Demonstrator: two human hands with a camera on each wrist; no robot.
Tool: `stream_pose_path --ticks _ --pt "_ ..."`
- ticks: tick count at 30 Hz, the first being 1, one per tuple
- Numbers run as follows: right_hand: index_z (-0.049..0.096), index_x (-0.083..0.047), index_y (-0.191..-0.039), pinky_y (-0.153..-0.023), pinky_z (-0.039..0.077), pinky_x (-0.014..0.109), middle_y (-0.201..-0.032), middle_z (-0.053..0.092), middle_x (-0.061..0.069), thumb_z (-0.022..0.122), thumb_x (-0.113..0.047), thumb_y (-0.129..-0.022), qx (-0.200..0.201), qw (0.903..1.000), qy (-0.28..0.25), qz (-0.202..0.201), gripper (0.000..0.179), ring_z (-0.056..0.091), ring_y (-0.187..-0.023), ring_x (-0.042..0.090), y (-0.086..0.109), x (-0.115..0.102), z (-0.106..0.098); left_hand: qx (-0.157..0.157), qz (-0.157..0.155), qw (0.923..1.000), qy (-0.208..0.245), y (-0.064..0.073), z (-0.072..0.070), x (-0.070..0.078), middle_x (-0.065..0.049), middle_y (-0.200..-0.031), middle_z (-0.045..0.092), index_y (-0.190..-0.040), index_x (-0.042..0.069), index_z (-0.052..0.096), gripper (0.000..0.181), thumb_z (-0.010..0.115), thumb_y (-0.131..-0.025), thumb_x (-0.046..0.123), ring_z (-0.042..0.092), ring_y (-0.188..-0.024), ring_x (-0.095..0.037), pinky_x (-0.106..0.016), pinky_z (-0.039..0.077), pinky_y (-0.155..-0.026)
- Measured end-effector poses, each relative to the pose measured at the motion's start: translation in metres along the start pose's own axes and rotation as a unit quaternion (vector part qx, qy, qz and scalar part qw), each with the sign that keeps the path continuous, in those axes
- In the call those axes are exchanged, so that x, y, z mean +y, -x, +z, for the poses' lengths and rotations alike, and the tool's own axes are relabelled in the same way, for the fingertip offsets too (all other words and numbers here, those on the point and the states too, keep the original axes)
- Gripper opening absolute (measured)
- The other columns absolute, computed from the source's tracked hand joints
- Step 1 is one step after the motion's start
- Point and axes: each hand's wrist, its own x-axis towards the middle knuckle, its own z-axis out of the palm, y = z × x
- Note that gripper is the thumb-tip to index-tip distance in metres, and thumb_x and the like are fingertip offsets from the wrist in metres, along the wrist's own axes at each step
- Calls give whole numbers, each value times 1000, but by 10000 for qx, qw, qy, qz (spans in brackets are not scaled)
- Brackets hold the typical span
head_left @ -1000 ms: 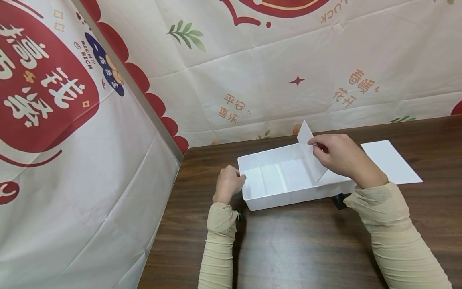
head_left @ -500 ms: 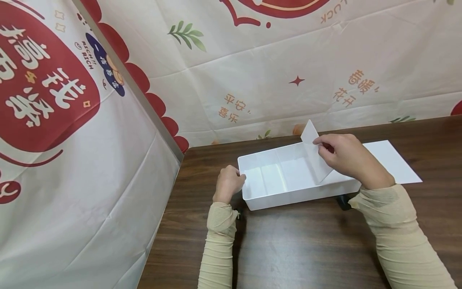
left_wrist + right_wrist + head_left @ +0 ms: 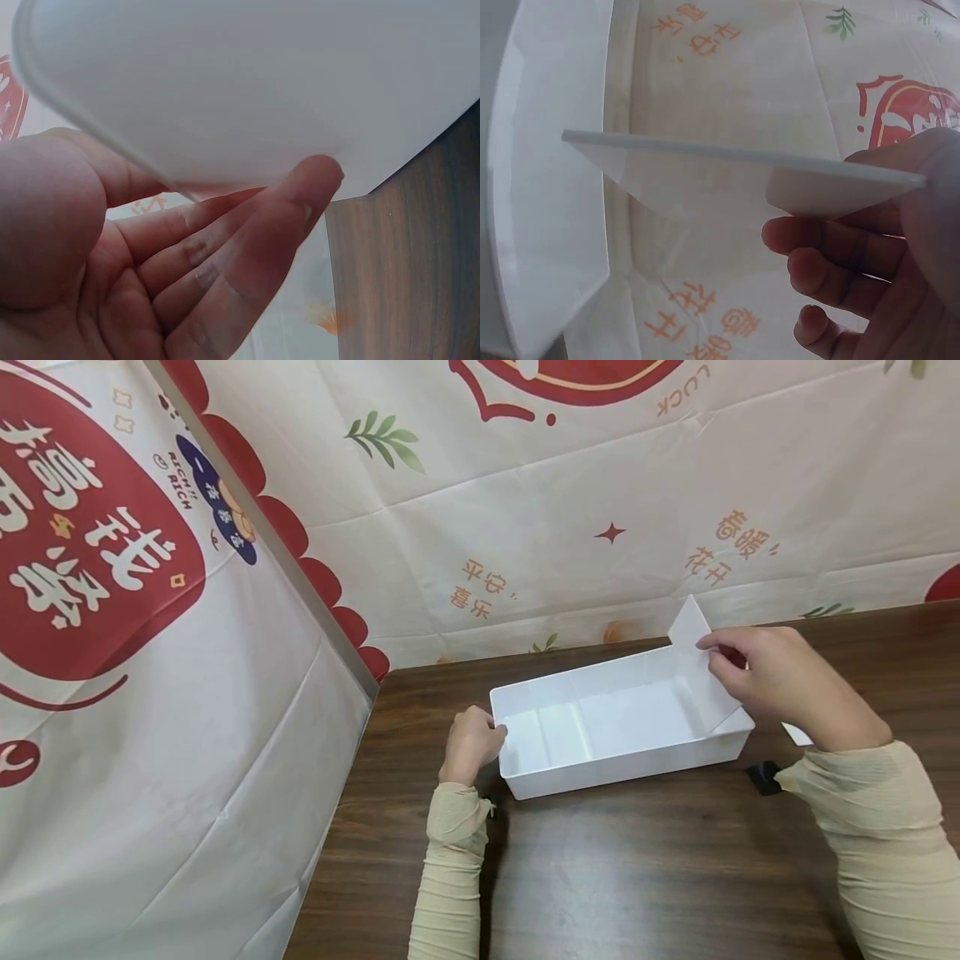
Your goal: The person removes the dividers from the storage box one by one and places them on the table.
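Head cam: left hand (image 3: 471,745) has thumb and fingers closed on the left end of a white, rectangular, open-topped plastic box (image 3: 630,770), which sits on a dark brown wood-grain table (image 3: 615,877). Right hand (image 3: 787,681) has a flat, stiff white panel (image 3: 701,687) pinched by its edge, tilted across the box's right end with a corner poking above the rim. Can't tell if the panel touches the box floor.
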Motion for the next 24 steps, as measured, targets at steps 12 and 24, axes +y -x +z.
stream_pose_path --ticks 12,24 --pt "72 3 -97 -55 35 28 -68 59 5 57 0 -85 165 9990 414 47 19 44 -61 19 12 21 -27 -92 -112 9999 -8 1 0 1 1 -56 49 -62 7 64 35 60 -94 20 45 -52 -14 -27 36 -47" --pt "73 1 -92 -54 32 23 -68 66 11 56 -4 -83 443 9960 773 104 20 40 -55 10 24 55 -53 -72 -134 9999 -1 -1 1 2 -3 -63 57 -71 5 70 28 61 -94 20 51 -58 -17 -29 39 -50"
